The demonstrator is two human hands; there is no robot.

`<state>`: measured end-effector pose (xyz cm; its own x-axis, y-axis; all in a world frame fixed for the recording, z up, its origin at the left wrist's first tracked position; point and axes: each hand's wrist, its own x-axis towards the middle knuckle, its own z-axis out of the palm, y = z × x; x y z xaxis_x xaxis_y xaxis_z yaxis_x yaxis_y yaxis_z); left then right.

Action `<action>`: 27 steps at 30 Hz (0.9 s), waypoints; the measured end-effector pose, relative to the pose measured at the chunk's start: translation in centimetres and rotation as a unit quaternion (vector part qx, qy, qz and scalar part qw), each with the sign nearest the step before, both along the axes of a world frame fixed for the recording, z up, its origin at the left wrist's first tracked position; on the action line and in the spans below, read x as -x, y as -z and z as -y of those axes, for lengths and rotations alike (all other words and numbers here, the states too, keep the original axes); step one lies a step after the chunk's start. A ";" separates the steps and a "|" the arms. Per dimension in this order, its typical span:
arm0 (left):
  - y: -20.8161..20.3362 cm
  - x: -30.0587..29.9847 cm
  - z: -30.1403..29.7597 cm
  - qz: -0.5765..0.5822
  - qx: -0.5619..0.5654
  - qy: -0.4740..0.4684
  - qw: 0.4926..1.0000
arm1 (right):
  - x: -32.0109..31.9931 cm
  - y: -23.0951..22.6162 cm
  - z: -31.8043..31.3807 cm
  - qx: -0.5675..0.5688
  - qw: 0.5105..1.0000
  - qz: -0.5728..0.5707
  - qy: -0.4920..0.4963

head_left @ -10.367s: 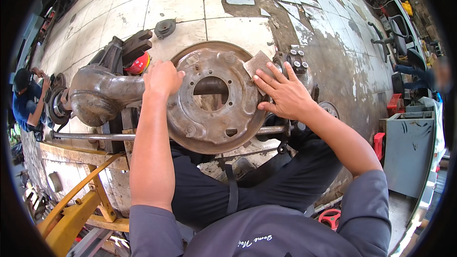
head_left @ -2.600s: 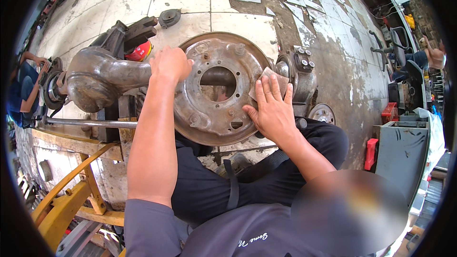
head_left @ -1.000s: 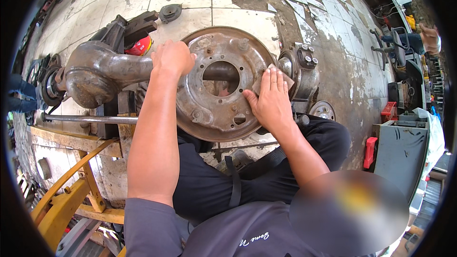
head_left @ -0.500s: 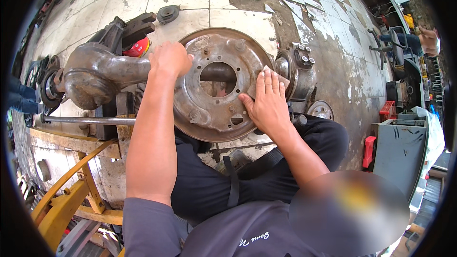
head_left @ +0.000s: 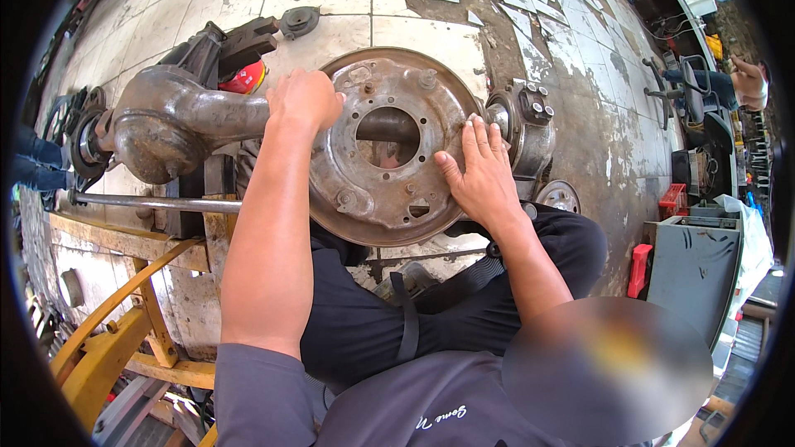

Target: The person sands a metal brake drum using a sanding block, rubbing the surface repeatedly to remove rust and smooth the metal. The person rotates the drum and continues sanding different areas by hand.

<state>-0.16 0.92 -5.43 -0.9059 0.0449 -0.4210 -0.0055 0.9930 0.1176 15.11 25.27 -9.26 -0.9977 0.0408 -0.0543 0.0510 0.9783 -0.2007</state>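
Note:
A round brown metal brake backing plate [head_left: 339,161], with a large centre hole ringed by small bolt holes, stands before me. My left hand [head_left: 303,101] is closed at its upper left rim, its fingertips partly hidden behind the knuckles. Flat against the plate's right side lies my right hand [head_left: 484,178], fingers stretched out and thumb apart. A brownish piece that looks like sandpaper is almost wholly covered by those fingers. Left of the plate, a thick axle housing [head_left: 157,128] bulges; to the right is a hub end [head_left: 530,120] with shiny bolts.
A yellow frame [head_left: 108,356] and a metal rod [head_left: 157,203] lie at the left. A small round metal part [head_left: 298,22] sits on the tiled floor beyond. At the right are a grey cabinet [head_left: 691,269], a red case [head_left: 638,271] and a person [head_left: 748,83].
My right hand has slid slightly right and down across the plate, and the brown piece under it shows less. My left hand keeps its place at the rim.

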 end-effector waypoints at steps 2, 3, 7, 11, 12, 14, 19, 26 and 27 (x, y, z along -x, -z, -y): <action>0.1 -0.3 0.2 -0.026 -0.008 0.012 1.000 | 0.1 -0.1 0.4 -0.012 1.000 0.005 0.006; 0.0 -0.3 0.1 -0.012 -0.001 0.004 1.000 | 0.1 -0.1 0.6 -0.018 1.000 0.008 0.009; -0.4 -0.1 -0.2 0.011 0.011 -0.013 1.000 | -1.1 0.3 1.2 -0.060 0.998 -0.008 -0.011; 0.0 -0.1 -0.2 -0.002 0.007 -0.011 1.000 | -0.3 0.3 1.1 -0.088 0.996 -0.012 -0.001; 0.0 -0.1 -0.2 0.001 0.006 -0.010 1.000 | -0.3 0.2 1.2 -0.092 0.996 -0.011 -0.002; 0.0 -0.1 -0.2 0.007 0.004 -0.010 1.000 | -0.4 0.0 1.2 -0.103 0.995 -0.009 -0.015; -0.4 -0.1 -0.3 0.015 0.006 -0.008 1.000 | -0.1 -0.4 0.7 -0.099 0.995 -0.007 -0.022; -0.2 -0.2 -0.3 0.012 0.011 -0.014 1.000 | -1.1 0.1 0.6 -0.094 0.994 -0.028 -0.045; -0.1 -0.2 -0.3 0.009 0.011 -0.010 1.000 | -0.7 0.1 0.6 -0.094 0.994 -0.029 -0.039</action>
